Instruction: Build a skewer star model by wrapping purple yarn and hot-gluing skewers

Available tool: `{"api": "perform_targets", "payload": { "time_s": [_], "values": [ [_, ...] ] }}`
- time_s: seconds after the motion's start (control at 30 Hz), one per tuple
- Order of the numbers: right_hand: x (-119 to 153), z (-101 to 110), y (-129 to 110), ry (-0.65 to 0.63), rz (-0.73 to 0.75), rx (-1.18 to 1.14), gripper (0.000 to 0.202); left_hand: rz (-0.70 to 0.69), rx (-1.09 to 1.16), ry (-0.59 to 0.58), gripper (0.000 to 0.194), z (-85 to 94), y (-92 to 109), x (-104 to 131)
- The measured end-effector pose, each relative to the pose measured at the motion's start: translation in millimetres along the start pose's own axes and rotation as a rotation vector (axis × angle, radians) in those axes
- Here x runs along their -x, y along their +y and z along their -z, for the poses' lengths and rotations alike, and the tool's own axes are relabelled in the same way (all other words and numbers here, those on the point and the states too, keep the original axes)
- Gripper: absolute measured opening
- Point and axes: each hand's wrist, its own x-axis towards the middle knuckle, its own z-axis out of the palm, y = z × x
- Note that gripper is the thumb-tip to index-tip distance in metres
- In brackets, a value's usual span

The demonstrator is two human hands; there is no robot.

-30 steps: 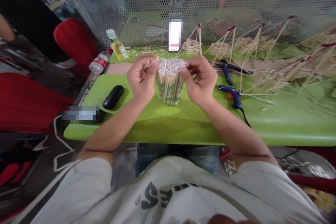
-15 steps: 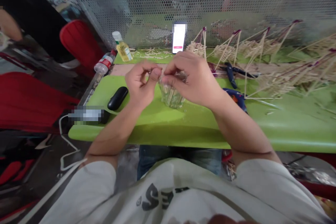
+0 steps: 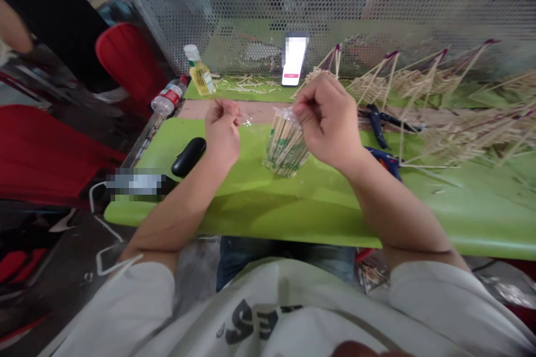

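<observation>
A clear plastic bag of wooden sticks (image 3: 283, 148) with green print stands on the green table, tilted a little. The fingers of my right hand (image 3: 333, 120) are closed on the upper edge of this bag. Left of it, apart from the bag, my left hand (image 3: 224, 134) pinches a small scrap of clear plastic (image 3: 248, 119). Its fingertips are slightly blurred.
At the right stand several stick models (image 3: 452, 128). Near them lie dark-handled pliers (image 3: 377, 125) and a blue glue gun (image 3: 387, 162). A phone (image 3: 295, 61) leans at the back. A yellow-liquid bottle (image 3: 201, 75) and a black case (image 3: 189, 157) are at left.
My hands have moved apart, the left one leftward with the plastic scrap and the right one rightward. The bag of sticks now shows more fully between them.
</observation>
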Motion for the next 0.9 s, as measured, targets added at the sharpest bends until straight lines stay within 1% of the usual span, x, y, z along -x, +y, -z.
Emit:
{"api": "perform_targets", "payload": {
  "time_s": [0.03, 0.07, 0.1, 0.13, 0.2, 0.27, 0.3, 0.33, 0.4, 0.47, 0.5, 0.53, 0.6, 0.7, 0.8, 0.9],
  "values": [
    [-1, 1, 6, -0.006, -0.020, -0.014, 0.029, 0.020, -0.032, -0.021, 0.061, 1.6, -3, -1],
    [-2, 2, 12, -0.015, -0.047, -0.027, 0.036, 0.020, -0.083, -0.071, 0.057, 1.4, -4, 0],
    [-3, 3, 17, -0.025, -0.076, -0.043, 0.042, -0.010, -0.133, -0.130, 0.052, -0.1, -4, 3],
    [-3, 2, 22, -0.032, -0.107, -0.063, 0.047, -0.059, -0.196, -0.207, 0.045, -2.5, -1, 7],
    [-3, -1, 31, -0.032, -0.156, -0.113, 0.054, -0.244, -0.338, -0.336, 0.036, -7.9, 7, 14],
    [-1, -8, 38, 0.000, -0.177, -0.166, 0.059, -0.412, -0.412, -0.387, 0.041, -12.1, 15, 20],
    [1, -13, 40, 0.028, -0.176, -0.190, 0.061, -0.458, -0.413, -0.391, 0.046, -13.5, 18, 21],
    [3, -19, 43, 0.069, -0.166, -0.213, 0.062, -0.474, -0.397, -0.392, 0.051, -14.5, 19, 22],
    [8, -31, 44, 0.183, -0.139, -0.245, 0.065, -0.449, -0.345, -0.397, 0.055, -15.7, 20, 23],
    [14, -41, 42, 0.282, -0.133, -0.218, 0.067, -0.407, -0.309, -0.407, 0.049, -16.4, 20, 23],
    [16, -44, 39, 0.304, -0.144, -0.182, 0.069, -0.395, -0.295, -0.410, 0.045, -16.6, 21, 22],
    [18, -44, 35, 0.303, -0.159, -0.141, 0.071, -0.389, -0.287, -0.409, 0.041, -16.7, 22, 22],
    [19, -39, 26, 0.248, -0.191, -0.077, 0.069, -0.368, -0.294, -0.390, 0.035, -16.5, 25, 20],
    [15, -24, 10, 0.181, -0.186, -0.048, 0.059, -0.307, -0.300, -0.374, 0.039, -14.5, 29, 18],
    [8, -10, -5, 0.139, -0.169, -0.018, 0.053, -0.237, -0.256, -0.425, 0.043, -10.9, 33, 19],
    [5, -4, -16, 0.136, -0.183, 0.051, 0.051, -0.164, -0.232, -0.464, 0.038, -9.2, 35, 23]
  ]
}}
